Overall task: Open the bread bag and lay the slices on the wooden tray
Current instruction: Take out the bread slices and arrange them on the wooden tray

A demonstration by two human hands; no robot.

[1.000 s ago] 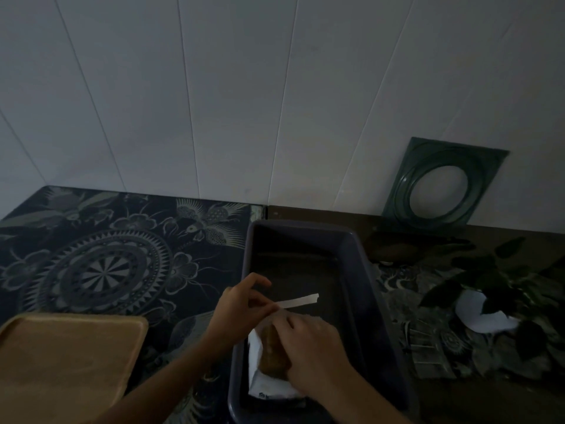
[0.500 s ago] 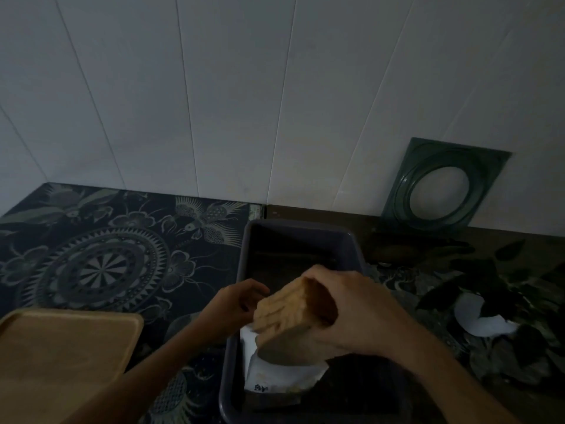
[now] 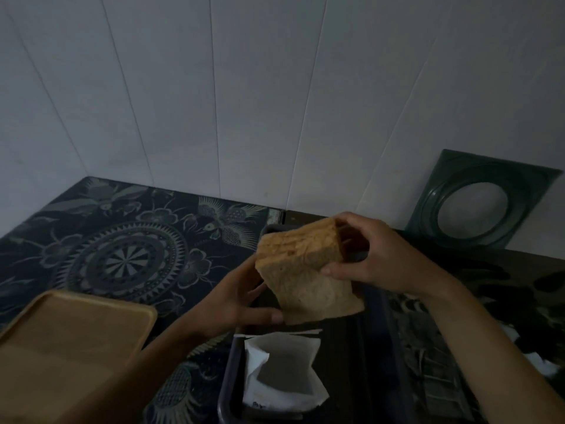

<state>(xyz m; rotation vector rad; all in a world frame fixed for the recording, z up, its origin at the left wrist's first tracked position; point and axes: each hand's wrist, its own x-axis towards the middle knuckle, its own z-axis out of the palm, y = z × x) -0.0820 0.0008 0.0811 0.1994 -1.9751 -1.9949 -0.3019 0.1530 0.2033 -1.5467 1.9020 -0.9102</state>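
Note:
A stack of brown bread slices (image 3: 301,272) hangs in the air above the dark tub, tilted. My right hand (image 3: 371,255) grips its upper right end. My left hand (image 3: 241,301) is under the stack's lower left edge, fingers spread, thumb touching the bottom slice. The white bread bag (image 3: 282,373) stands open and empty inside the dark plastic tub (image 3: 374,356). The wooden tray (image 3: 70,338) lies bare at the lower left, apart from both hands.
A patterned dark cloth (image 3: 122,255) covers the table. A green square frame with a round hole (image 3: 477,209) leans on the white panelled wall at the back right. Dark leaves and a white scrap lie at the right edge.
My right hand has lifted the bread stack out of the bag and higher above the tub. My left hand let go of the bag and came under the slices.

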